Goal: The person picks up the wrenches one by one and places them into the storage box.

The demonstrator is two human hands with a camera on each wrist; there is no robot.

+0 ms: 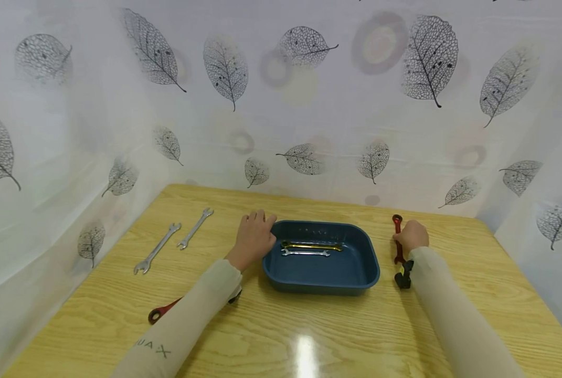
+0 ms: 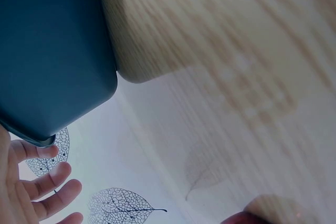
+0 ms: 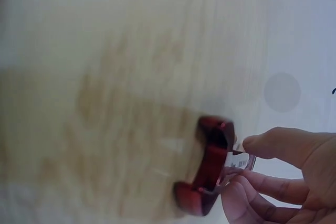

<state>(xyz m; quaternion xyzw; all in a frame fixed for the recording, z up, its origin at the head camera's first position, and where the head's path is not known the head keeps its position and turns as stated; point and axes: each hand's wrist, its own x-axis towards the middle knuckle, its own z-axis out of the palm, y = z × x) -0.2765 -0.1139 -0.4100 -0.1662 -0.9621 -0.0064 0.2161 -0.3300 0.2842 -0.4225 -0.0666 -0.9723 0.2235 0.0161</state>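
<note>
My left hand [image 1: 254, 236] grips the rim of a dark blue basin [image 1: 318, 290] at its far left corner. In the left wrist view the index finger lies under the basin's lip, with the other fingers loosely bent below it. A gold combination wrench [image 1: 311, 246] and a small silver wrench [image 1: 306, 253] lie inside the basin. Right of the basin, my right hand [image 1: 413, 237] pinches a red ratcheting wrench [image 3: 210, 169] between thumb and fingers. Its open end faces the right wrist camera; its ring end points to the back.
Two silver open-end wrenches [image 1: 158, 249] lie at the table's left. Another red ratcheting wrench [image 1: 160, 312] is partly hidden under my left forearm. Leaf-patterned cloth [image 1: 309, 115] hangs behind and beside the wooden table [image 1: 356, 336].
</note>
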